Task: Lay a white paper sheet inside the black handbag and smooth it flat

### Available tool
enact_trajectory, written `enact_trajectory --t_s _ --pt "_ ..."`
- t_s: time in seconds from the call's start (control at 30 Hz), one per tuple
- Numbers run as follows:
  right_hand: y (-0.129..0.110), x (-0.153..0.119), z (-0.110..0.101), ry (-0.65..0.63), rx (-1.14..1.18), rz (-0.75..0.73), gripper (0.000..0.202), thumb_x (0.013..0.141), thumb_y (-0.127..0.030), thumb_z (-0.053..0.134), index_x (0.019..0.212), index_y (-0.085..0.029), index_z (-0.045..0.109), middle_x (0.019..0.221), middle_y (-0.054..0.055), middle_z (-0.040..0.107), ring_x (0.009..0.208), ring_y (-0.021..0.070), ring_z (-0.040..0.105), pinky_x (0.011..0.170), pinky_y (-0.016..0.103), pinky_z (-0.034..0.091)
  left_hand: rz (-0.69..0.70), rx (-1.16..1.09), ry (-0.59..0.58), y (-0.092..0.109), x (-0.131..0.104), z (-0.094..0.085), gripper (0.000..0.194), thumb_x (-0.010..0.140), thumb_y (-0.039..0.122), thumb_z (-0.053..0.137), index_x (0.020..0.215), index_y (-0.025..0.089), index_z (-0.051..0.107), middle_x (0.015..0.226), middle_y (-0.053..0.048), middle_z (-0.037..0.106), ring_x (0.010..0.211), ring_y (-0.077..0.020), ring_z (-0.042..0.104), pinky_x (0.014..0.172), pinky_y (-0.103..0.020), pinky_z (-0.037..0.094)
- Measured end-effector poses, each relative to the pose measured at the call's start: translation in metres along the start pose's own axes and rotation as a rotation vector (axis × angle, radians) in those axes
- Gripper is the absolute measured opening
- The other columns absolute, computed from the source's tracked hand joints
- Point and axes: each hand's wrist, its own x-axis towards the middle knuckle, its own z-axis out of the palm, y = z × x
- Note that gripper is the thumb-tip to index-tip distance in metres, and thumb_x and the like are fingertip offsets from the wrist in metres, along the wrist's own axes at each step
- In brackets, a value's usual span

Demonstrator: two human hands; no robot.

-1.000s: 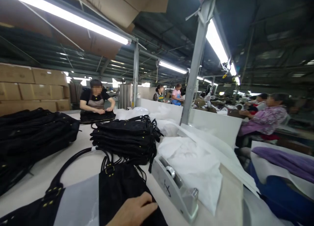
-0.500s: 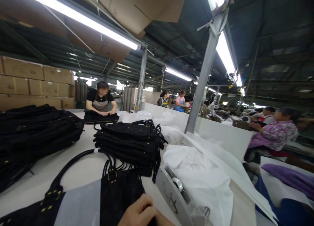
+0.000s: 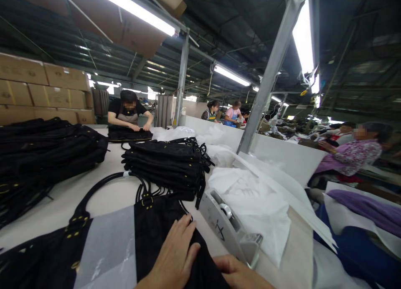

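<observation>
Workshop: strip lights, stacked brown cardboard cartons [image 3: 58, 97] far left. Bench [image 3: 108, 197]: pale, flat; grey tape dispenser [image 3: 219, 228], near right. Item: black soft-sided bag [image 3: 152, 228] with looped handles and a grey sheet band [image 3: 108, 243], lying near centre. Handling, judged: light, limp, not fragile, the band likely slippery; best held by handle bases or side edge. Left hand [image 3: 171, 250]: flat on the bag, fingers extended, nothing gripped. Right hand [image 3: 239, 274]: at its right edge, fingers bent, grip unclear.
</observation>
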Motion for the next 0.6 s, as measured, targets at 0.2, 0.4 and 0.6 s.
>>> enact_trajectory --t_s 0.2,0.4,0.6 --pt "-0.014 -0.001 0.012 0.024 0.302 0.144 0.023 0.057 -0.02 0.077 0.08 -0.017 0.072 0.067 -0.003 0.062 0.063 0.0112 0.057 0.072 0.025 0.044 0.042 -0.076 -0.147 0.003 -0.001 -0.007 0.056 0.103 0.037 0.037 0.155 0.028 0.019 0.162 -0.01 0.015 0.149 -0.0293 0.014 0.118 -0.061 0.018" --pt "-0.004 -0.027 0.002 -0.042 0.532 0.152 0.039 0.05 -0.008 0.073 0.089 -0.015 0.069 0.078 0.001 0.065 0.077 0.0127 0.061 0.072 0.022 0.04 0.006 -0.158 -0.19 0.011 0.001 -0.016 0.056 0.105 0.037 0.031 0.156 0.031 0.011 0.163 -0.008 0.01 0.15 -0.0277 0.007 0.118 -0.063 0.011" --pt "0.001 -0.037 0.015 0.161 -0.034 -0.149 0.016 0.069 -0.023 0.071 0.079 -0.02 0.06 0.081 0.0 0.06 0.082 0.0178 0.056 0.076 0.028 0.042 -0.049 -0.127 -0.197 0.016 0.002 -0.017 0.061 0.103 0.033 0.033 0.157 0.024 0.006 0.164 -0.011 0.001 0.15 -0.0258 0.001 0.119 -0.06 0.01"
